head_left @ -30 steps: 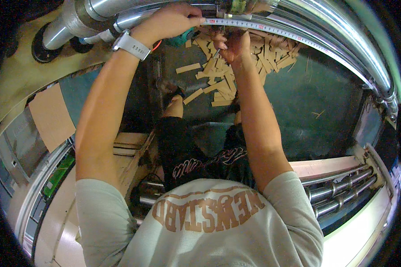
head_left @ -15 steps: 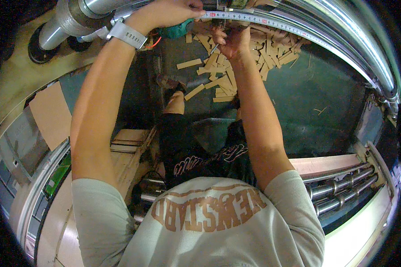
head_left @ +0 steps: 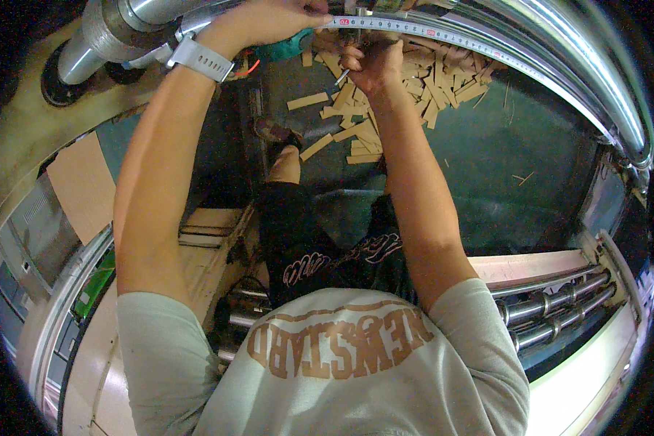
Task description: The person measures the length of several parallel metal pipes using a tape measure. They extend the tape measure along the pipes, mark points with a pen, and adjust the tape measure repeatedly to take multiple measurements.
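Note:
My left hand, with a pale watch strap on its wrist, is closed at the left end of a white tape measure blade. Beneath that hand shows a teal case, seemingly the tape measure's, with an orange cord by it. From there the blade runs rightward along the shiny metal rollers. Below the blade, my right hand has its fingers curled around a thin metal rod-like tool. Dark machine parts lie just above these fingers, and the tool's other end is hidden.
Long metal rollers curve across the top right, and a thick cylinder stands at the upper left. Cardboard strips lie heaped on the dark green floor. Behind on the right is a rack of metal rollers; a cardboard sheet leans at left.
Both hands have shifted only slightly. The right hand's fingers and the thin tool have turned a little and moved slightly left. The tape blade remains stretched along the rollers.

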Motion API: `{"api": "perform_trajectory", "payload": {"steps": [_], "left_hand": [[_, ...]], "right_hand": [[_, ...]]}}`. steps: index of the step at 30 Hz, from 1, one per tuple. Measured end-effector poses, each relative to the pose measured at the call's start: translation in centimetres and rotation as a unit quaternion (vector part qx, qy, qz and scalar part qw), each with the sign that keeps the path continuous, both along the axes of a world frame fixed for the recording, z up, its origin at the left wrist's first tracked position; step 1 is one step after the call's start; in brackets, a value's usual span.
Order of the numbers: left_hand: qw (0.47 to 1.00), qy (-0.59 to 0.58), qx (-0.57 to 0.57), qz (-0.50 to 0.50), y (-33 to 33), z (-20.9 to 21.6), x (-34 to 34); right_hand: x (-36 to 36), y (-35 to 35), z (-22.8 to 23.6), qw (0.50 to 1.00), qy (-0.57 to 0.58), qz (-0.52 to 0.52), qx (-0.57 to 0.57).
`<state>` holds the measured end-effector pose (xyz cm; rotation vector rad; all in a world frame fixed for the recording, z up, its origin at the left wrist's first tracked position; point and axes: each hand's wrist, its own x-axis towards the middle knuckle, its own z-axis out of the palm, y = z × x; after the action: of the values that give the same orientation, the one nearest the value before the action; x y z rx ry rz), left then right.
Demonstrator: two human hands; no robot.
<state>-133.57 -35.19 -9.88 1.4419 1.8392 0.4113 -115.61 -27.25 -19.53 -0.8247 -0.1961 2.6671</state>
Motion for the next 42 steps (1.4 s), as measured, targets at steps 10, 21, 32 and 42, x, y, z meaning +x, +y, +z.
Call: {"api": "perform_trajectory", "payload": {"steps": [10, 21, 32, 42], "left_hand": [[0.999, 0.03, -0.021, -0.021, 0.2, 0.1, -0.2], [0.991, 0.026, -0.126, -0.044, 0.7, 3.3, 0.7], [0.988, -0.013, -0.144, -0.048, 1.5, 4.8, 1.0], [0.997, 0.027, -0.069, -0.023, 0.7, 2.3, 0.5]], "right_hand": [[-0.4, -0.7, 1.1, 0.999, -0.042, -0.033, 0.001], [0.5, 0.0, -1.1, 0.997, 0.056, 0.042, 0.034], [0.5, 0.2, 0.1, 0.997, 0.054, 0.055, -0.006], [-0.1, 0.0, 0.4, 0.999, 0.008, 0.05, 0.015]]}}
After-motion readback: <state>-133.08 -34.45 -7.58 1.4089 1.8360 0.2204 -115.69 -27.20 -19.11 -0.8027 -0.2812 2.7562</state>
